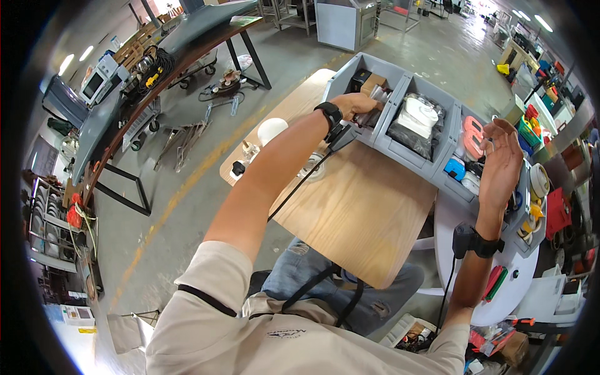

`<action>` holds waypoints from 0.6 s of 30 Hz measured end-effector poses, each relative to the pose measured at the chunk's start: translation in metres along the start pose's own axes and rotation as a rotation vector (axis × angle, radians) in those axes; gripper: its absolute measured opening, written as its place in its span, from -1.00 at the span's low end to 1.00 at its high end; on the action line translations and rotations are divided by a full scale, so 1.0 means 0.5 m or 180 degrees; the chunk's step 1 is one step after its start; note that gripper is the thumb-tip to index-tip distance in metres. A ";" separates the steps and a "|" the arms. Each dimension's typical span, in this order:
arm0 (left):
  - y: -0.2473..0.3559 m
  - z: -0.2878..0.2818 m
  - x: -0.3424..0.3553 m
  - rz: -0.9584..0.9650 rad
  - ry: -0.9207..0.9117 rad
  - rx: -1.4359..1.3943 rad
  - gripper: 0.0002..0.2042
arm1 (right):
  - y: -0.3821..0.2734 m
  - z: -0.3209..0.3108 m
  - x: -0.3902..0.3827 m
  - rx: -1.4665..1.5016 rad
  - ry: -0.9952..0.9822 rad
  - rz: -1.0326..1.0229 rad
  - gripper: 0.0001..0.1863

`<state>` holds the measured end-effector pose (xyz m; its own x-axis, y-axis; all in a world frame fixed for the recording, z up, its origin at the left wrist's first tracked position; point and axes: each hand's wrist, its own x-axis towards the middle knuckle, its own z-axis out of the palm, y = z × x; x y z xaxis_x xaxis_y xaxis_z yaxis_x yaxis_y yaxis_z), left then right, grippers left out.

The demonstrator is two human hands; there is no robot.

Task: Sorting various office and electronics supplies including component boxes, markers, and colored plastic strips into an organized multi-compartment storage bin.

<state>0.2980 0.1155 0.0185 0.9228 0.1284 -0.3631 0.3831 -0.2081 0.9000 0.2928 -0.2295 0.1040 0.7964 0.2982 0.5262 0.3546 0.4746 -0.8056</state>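
Your left hand (356, 105) is in the grey bin (391, 111), its grip unclear; the clear packets (379, 94) lie just beside it, well left of your open right hand (502, 153).

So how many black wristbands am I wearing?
2: one wristband behind your left hand, which reaches into a grey bin; the other wristband below your right hand.
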 end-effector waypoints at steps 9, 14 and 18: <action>-0.031 0.028 0.052 0.0610 0.1339 0.0029 -0.42 | -0.017 0.019 -0.012 -0.0426 -0.0092 -0.0040 -0.55; 0.000 0.054 0.040 0.0468 0.2307 0.0450 -0.25 | -0.032 0.020 -0.018 -0.0579 -0.0049 -0.0106 -0.58; 0.006 0.063 0.028 0.0452 0.2742 0.0336 -0.36 | -0.044 0.029 -0.021 -0.0650 -0.0070 -0.0156 -0.60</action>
<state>0.3134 0.0861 0.0082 0.6274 0.7726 0.0972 0.3079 -0.3608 0.8804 0.2693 -0.2310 0.1201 0.7657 0.2978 0.5702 0.4864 0.3120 -0.8161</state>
